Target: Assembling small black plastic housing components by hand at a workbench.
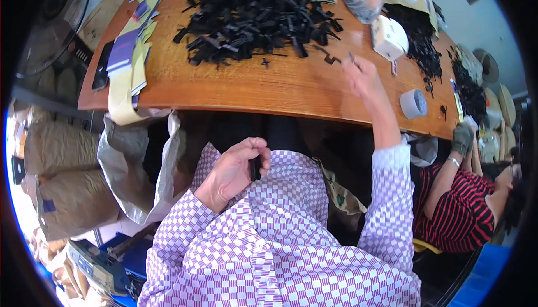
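My left hand [238, 164] is held in front of my body, below the table edge. Its fingers are curled round a black piece [255, 168], most of which they hide. Above the wooden table, on the right, my right hand [361, 77] has its fingers pinched together. A small greyish tip shows at the fingers, but what it belongs to is too small to tell. Close by the fingertips is a thin, bent black part [332, 59]. A large heap of black plastic-looking parts [246, 18] covers the far middle of the table.
Right of my right hand are a white box [389, 37], a roll of tape [413, 103] and a knotted clear bag [363, 0]. Folded paper strips [128, 55] and a phone [102, 66] lie on the left. An open white sack [134, 167] hangs below. A gloved co-worker [462, 206] sits at right.
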A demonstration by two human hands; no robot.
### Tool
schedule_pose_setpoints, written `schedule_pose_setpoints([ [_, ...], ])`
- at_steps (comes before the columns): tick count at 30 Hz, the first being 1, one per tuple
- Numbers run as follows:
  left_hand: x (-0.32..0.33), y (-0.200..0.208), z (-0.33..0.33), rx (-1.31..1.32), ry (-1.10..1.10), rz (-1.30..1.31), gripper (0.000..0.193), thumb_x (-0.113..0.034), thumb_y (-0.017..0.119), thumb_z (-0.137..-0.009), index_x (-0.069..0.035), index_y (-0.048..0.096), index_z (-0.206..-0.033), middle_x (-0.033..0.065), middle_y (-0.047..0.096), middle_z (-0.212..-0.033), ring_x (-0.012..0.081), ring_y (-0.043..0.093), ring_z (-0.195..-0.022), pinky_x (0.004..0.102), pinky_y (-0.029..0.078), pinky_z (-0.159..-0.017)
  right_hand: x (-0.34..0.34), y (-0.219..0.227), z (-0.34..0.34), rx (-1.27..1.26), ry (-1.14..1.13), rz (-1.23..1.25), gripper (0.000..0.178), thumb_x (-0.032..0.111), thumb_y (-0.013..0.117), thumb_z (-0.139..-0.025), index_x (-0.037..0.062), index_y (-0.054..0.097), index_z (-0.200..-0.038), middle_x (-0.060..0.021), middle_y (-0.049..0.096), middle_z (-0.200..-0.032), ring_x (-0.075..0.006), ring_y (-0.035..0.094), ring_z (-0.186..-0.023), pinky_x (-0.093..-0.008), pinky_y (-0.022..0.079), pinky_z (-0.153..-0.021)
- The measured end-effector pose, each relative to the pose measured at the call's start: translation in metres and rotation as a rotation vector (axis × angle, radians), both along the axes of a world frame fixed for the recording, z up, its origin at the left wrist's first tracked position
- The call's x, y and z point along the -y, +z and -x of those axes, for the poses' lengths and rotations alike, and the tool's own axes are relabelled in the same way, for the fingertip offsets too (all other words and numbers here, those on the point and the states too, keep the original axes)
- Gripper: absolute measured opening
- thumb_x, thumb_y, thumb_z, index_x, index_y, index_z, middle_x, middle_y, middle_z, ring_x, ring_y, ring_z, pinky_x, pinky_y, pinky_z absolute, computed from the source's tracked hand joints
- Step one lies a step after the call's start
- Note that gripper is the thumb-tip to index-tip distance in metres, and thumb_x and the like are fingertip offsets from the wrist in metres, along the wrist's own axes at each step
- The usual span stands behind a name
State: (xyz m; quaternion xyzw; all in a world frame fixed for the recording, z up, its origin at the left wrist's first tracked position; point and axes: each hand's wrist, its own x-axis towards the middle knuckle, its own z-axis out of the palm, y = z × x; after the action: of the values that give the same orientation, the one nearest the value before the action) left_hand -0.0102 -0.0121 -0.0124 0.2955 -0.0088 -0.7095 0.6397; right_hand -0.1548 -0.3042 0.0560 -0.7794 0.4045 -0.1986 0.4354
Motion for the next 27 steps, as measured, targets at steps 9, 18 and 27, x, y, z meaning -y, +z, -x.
schedule_pose_setpoints([
  [9, -0.002, 0.036, -0.014, 0.252, 0.189, 0.168, 0.062, -0.028, 0.066, -0.086, -0.006, 0.037, -0.136, 0.0082, 0.061, -0.103, 0.0116, 0.057, -0.077, 0.0207, 0.040, -0.056, -0.189, -0.043, -0.032, 0.489, 0.216, -0.429, 0.021, 0.024, 0.050, -0.097, 0.0059, 0.050, -0.086, 0.0062, 0.042, -0.059, -0.0004, 0.034, -0.047, -0.0164, 0.024, -0.042],
  [18, -0.010, 0.012, -0.010, 0.323, 0.325, 0.180, 0.042, -0.019, 0.060, -0.090, -0.005, 0.045, -0.128, 0.0134, 0.063, -0.103, 0.0124, 0.063, -0.075, 0.0174, 0.044, -0.053, -0.206, -0.072, -0.021, 0.402, 0.261, -0.406, 0.020, 0.020, 0.050, -0.097, 0.0060, 0.049, -0.082, 0.0059, 0.043, -0.064, -0.0016, 0.035, -0.053, -0.0164, 0.028, -0.047],
  [27, -0.009, 0.020, -0.001, 0.719, 0.268, 0.104, 0.034, -0.007, 0.054, -0.092, -0.007, 0.040, -0.124, 0.0095, 0.061, -0.096, 0.0093, 0.059, -0.074, 0.0162, 0.044, -0.053, -0.209, -0.060, -0.016, 0.308, 0.130, -0.113, 0.016, 0.015, 0.051, -0.096, 0.0012, 0.051, -0.104, -0.0023, 0.052, -0.071, -0.0070, 0.045, -0.061, -0.0222, 0.037, -0.055],
])
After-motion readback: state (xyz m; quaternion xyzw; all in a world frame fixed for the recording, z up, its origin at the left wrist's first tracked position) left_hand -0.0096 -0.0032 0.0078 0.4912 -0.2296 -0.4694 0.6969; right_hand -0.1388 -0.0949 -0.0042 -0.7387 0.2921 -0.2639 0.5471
